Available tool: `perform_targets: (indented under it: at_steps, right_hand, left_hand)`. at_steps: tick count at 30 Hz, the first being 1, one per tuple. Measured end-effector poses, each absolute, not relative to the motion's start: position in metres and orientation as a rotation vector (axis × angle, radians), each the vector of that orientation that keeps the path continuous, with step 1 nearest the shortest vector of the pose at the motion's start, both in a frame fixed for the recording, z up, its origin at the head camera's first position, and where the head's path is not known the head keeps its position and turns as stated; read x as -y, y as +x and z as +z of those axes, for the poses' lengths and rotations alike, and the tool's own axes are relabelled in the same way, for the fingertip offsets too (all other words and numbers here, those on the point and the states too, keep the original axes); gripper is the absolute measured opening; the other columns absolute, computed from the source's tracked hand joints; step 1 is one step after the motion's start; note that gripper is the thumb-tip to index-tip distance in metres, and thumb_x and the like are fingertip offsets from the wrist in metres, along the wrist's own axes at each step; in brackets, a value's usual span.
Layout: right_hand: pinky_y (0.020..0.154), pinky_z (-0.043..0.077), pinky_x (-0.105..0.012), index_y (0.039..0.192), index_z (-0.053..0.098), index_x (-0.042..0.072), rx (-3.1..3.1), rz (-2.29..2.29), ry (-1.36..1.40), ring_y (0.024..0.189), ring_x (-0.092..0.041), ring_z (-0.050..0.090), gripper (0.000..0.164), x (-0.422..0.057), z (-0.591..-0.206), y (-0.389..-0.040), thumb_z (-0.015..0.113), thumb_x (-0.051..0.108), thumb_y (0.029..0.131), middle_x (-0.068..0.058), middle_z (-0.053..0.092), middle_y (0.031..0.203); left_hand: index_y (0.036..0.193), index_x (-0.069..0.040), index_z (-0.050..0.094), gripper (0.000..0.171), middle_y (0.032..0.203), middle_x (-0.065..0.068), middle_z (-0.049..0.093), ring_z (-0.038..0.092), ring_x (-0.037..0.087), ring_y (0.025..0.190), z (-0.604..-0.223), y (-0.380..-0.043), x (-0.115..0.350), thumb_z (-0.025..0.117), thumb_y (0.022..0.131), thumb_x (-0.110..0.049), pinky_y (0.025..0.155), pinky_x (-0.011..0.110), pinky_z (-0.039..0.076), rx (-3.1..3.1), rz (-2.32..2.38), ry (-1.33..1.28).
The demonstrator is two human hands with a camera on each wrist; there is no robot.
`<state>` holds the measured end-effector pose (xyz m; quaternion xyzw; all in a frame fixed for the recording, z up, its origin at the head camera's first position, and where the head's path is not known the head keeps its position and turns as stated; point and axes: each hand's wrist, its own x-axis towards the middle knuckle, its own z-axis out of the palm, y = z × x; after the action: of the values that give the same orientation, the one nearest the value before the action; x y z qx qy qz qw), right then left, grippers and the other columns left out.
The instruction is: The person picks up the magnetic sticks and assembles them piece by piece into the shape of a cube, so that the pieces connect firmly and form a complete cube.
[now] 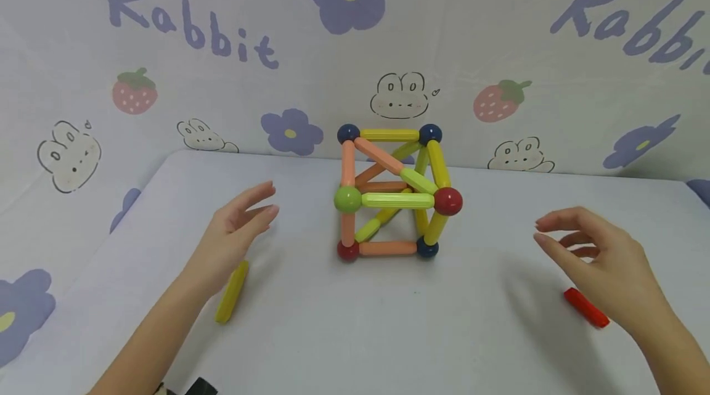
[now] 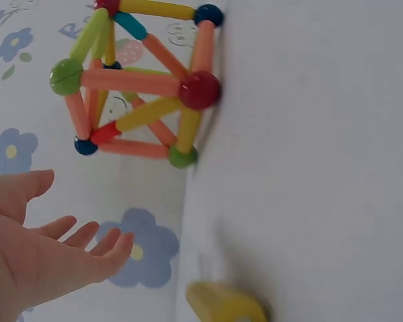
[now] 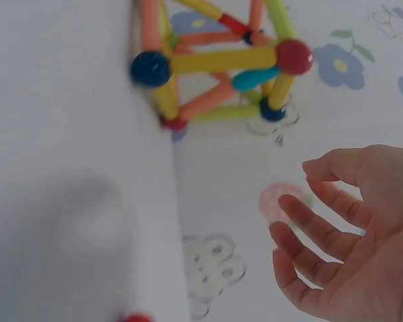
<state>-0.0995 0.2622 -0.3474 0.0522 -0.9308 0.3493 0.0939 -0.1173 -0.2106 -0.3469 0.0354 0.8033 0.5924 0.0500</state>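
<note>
A cube-like frame of coloured rods [image 1: 398, 200] and balls stands at the middle of the table, with slanting rods across its faces. Red, navy and green balls join its corners, such as the red ball [image 1: 448, 201] at the right. To its left my left hand [image 1: 235, 232] hovers with loosely bent fingers, holding nothing. A yellow rod [image 1: 232, 292] lies under that wrist. On the far right my right hand [image 1: 601, 265] hangs above the table, its fingers gently curved around nothing. Below it lies a short red rod [image 1: 587, 307], partly overlapped by the hand.
The white table [image 1: 388, 333] carries the frame and the two loose rods. Behind it rises a white cloth [image 1: 327, 74] printed with rabbits, flowers and strawberries. A small black object [image 1: 201, 386] shows at the bottom edge, near the left forearm.
</note>
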Motion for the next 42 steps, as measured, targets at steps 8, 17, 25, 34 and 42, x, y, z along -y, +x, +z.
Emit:
perform_targets:
  at_steps: [8, 17, 25, 34, 42]
  right_hand:
    - [0.066, 0.048, -0.008, 0.12, 0.071, 0.011, 2.914, 0.872, 0.116, 0.085, 0.017, 0.053, 0.032, -0.303, -0.384, -0.083, 0.083, 0.022, 0.093, -0.006, 0.074, 0.112]
    - [0.061, 0.049, -0.018, 0.123, 0.064, -0.003, 3.203, 0.82, -0.011, 0.088, -0.026, 0.061, 0.046, -0.316, -0.403, -0.089, 0.086, 0.02, 0.09, -0.016, 0.068, 0.107]
    - [0.061, 0.048, -0.02, 0.113, 0.072, -0.002, 3.164, 0.81, 0.042, 0.08, -0.017, 0.061, 0.029, -0.314, -0.41, -0.09, 0.083, 0.015, 0.092, -0.006, 0.072, 0.095]
    - [0.067, 0.053, -0.021, 0.122, 0.075, 0.005, 3.047, 0.911, 0.242, 0.093, -0.026, 0.07, 0.026, -0.266, -0.389, -0.093, 0.077, 0.009, 0.096, -0.014, 0.075, 0.115]
    - [0.071, 0.057, -0.022, 0.124, 0.072, 0.007, 2.962, 1.111, 0.389, 0.096, -0.021, 0.069, 0.027, -0.211, -0.368, -0.094, 0.075, 0.014, 0.099, -0.004, 0.077, 0.111]
  left_hand:
    - [0.159, -0.01, 0.045, 0.063, 0.158, 0.015, 0.051, 0.053, 0.034, 0.14, -0.375, -0.082, 0.24, 0.067, 0.105, -0.034, 0.113, 0.043, 0.05, -2.572, 1.556, -0.098]
    - [0.149, -0.005, 0.057, 0.062, 0.141, 0.019, 0.062, 0.062, 0.03, 0.119, -0.398, -0.067, 0.247, 0.081, 0.093, -0.015, 0.085, 0.012, 0.05, -2.694, 1.338, -0.226]
    - [0.13, 0.004, 0.07, 0.042, 0.116, 0.014, 0.075, 0.069, 0.022, 0.101, -0.401, -0.065, 0.243, 0.082, 0.09, -0.003, 0.08, 0.019, 0.056, -2.769, 1.301, -0.087]
    - [0.127, -0.008, 0.076, 0.032, 0.123, 0.007, 0.076, 0.069, 0.026, 0.113, -0.383, -0.071, 0.206, 0.077, 0.095, -0.009, 0.092, 0.037, 0.06, -2.684, 1.383, 0.22]
    - [0.125, -0.008, 0.077, 0.028, 0.122, 0.006, 0.076, 0.067, 0.027, 0.112, -0.367, -0.084, 0.164, 0.075, 0.096, -0.007, 0.091, 0.04, 0.062, -2.565, 1.46, 0.33]
